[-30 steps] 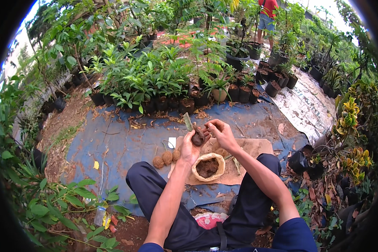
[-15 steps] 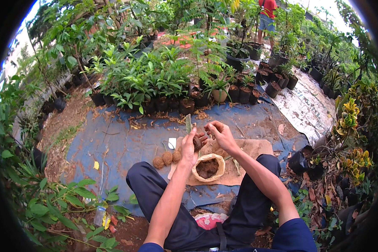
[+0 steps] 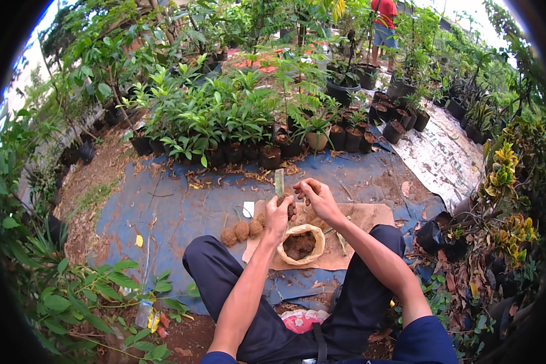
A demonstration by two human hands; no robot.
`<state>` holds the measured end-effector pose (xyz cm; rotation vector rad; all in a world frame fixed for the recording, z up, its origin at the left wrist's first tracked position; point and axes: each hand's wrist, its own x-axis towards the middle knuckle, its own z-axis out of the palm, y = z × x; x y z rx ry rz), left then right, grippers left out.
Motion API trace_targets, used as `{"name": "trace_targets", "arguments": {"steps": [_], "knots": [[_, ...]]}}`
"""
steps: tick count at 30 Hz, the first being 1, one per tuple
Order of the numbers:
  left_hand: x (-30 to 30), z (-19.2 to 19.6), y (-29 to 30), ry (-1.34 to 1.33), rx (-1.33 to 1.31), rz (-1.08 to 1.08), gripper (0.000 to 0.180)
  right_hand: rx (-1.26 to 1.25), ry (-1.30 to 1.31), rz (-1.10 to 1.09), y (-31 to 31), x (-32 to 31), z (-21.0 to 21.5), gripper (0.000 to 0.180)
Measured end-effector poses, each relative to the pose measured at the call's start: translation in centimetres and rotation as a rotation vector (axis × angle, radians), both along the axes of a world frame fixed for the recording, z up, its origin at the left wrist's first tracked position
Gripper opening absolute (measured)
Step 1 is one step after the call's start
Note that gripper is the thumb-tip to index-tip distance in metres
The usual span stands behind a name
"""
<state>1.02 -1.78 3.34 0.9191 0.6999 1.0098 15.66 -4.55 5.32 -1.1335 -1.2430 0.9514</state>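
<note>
The person's L hand (image 3: 276, 218) is wrapped round a dark soil clump (image 3: 292, 211), w/ a green leaf strip (image 3: 279, 182) rising upright from that grip, just beyond the open bag (image 3: 303, 261). R hand (image 3: 321, 202) is near, to the right, fingers half-curled; can't tell if it holds anything. Best approx.: firm, even L squeeze, no crushing; strip straight; R fingertips pressing soil lightly, close to bag for crumbs.

Blue tarp (image 3: 164, 212) (dirty) carries brown sheet (image 3: 373, 216) and balls (image 3: 242, 230).
</note>
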Motion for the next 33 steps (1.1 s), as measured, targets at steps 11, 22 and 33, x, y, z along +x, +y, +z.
{"name": "trace_targets", "arguments": {"steps": [11, 22, 33], "knots": [[0.1, -0.5, 0.2, 0.101, 0.056, 0.02, 0.013, 0.026, 0.042, 0.002, 0.1, 0.0, -0.2, 0.03], [-0.7, 0.6, 0.3, -0.268, -0.219, -0.078, 0.014, 0.07, 0.063, -0.051, 0.4, 0.4, 0.1, 0.029], [-0.3, 0.7, 0.4, -0.367, -0.367, -0.12, 0.025, 0.026, 0.038, -0.02, 0.3, 0.4, -0.1, 0.03]]}}
